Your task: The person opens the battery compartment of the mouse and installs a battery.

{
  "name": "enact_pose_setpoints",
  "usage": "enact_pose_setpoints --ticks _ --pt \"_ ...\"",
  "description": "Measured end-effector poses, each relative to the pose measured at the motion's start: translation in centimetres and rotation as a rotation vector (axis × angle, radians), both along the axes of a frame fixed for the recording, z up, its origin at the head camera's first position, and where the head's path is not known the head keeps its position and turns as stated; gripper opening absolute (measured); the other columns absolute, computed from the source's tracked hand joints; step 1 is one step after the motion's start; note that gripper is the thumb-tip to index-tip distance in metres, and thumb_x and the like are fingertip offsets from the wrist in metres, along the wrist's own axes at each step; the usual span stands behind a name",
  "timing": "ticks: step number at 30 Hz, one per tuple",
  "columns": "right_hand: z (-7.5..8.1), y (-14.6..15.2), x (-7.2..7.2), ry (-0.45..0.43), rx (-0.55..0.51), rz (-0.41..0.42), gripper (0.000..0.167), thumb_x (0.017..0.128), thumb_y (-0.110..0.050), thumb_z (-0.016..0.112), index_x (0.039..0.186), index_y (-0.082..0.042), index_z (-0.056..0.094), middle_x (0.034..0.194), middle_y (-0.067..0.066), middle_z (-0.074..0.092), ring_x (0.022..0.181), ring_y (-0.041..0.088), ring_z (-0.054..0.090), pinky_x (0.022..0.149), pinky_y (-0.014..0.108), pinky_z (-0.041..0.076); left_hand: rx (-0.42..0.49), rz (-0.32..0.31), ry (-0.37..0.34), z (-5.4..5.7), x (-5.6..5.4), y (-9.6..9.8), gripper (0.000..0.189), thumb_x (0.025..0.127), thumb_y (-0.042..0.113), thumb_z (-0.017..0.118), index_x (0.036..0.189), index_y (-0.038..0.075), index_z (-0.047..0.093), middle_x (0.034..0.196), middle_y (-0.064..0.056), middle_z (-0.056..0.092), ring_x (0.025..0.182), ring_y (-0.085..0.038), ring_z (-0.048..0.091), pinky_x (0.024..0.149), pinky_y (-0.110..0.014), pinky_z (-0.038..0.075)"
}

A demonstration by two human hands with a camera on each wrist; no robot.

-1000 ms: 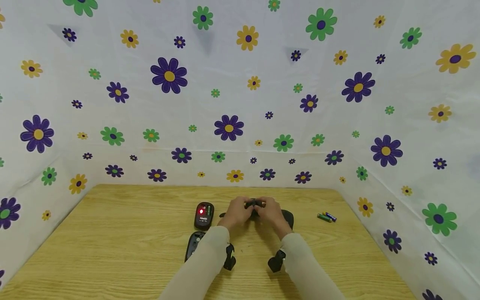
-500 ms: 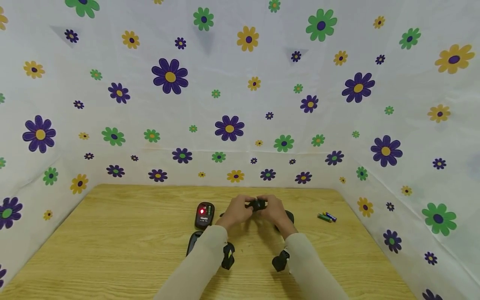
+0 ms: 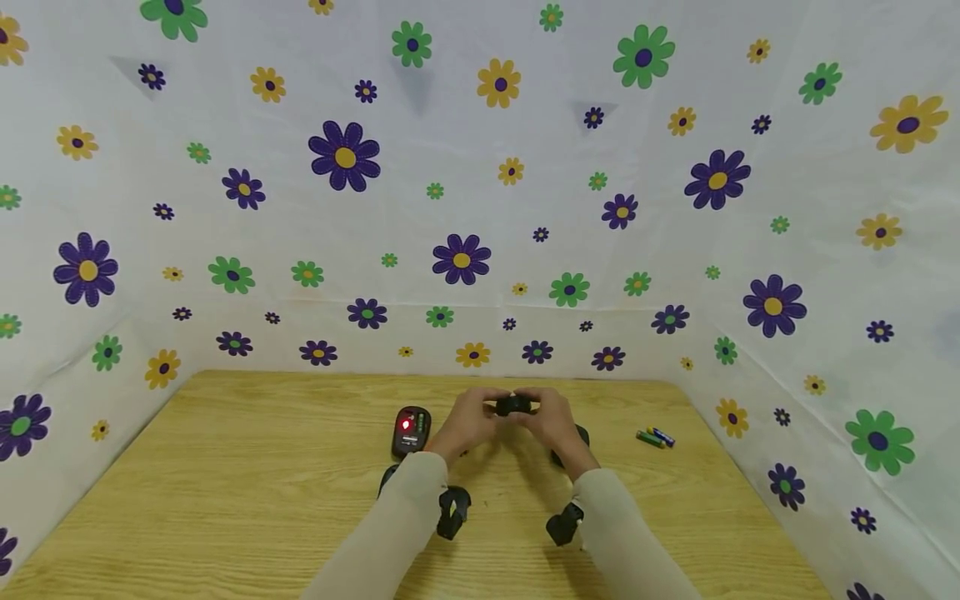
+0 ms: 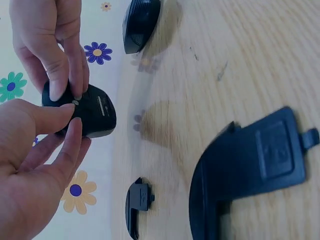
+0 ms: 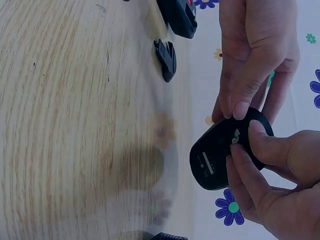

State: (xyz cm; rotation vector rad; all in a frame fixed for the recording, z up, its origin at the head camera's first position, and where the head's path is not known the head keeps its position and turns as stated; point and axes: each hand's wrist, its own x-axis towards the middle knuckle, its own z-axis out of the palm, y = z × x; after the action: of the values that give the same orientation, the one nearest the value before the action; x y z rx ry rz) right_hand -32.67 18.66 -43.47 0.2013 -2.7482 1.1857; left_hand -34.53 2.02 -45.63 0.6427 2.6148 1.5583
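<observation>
A black computer mouse [image 3: 513, 405] is held up between both hands above the back of the table. Its underside, with a pale label strip, shows in the left wrist view as the mouse [image 4: 97, 112] and in the right wrist view. My left hand [image 3: 472, 423] grips one side, thumb on the underside. From the other side my right hand [image 3: 551, 423] pinches the mouse, its thumb and forefinger at a small shiny spot midway along the underside [image 5: 212, 160]. The remaining fingers curl behind the shell, partly hidden.
A mouse with a red light [image 3: 411, 431] lies upside down at left. Another mouse [image 3: 582, 442] sits behind my right wrist; a dark object [image 3: 387, 479] shows beside my left sleeve. Two batteries [image 3: 656, 437] lie right. Black plastic covers [image 4: 250, 165] rest on the table.
The mouse has been raised a little and turned, so more of it shows between the hands. Both hands have shifted slightly up and my wrists have spread apart.
</observation>
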Motion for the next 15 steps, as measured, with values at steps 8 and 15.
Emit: enact_pose_setpoints --ticks 8,15 --pt "0.2 0.0 0.2 -0.009 -0.04 0.024 0.037 0.097 -0.013 0.073 0.13 0.002 0.068 0.126 0.028 0.07 0.108 0.04 0.073 0.087 0.047 0.066 0.047 -0.026 0.038 -0.4 -0.1 -1.0 0.041 0.098 0.0 0.067 0.139 0.006 0.065 0.14 -0.015 0.066 0.124 -0.037 0.065 0.102 -0.048 0.061" --pt "0.0 -0.1 0.3 -0.037 -0.125 0.063 0.034 0.1 -0.011 0.068 0.131 0.004 0.066 0.116 0.033 0.072 0.086 0.032 0.079 0.081 0.045 0.067 0.057 -0.055 -0.021 0.0 0.3 -1.8 0.042 0.102 0.005 0.063 0.144 0.006 0.06 0.146 -0.019 0.06 0.124 -0.044 0.064 0.089 -0.045 0.066"
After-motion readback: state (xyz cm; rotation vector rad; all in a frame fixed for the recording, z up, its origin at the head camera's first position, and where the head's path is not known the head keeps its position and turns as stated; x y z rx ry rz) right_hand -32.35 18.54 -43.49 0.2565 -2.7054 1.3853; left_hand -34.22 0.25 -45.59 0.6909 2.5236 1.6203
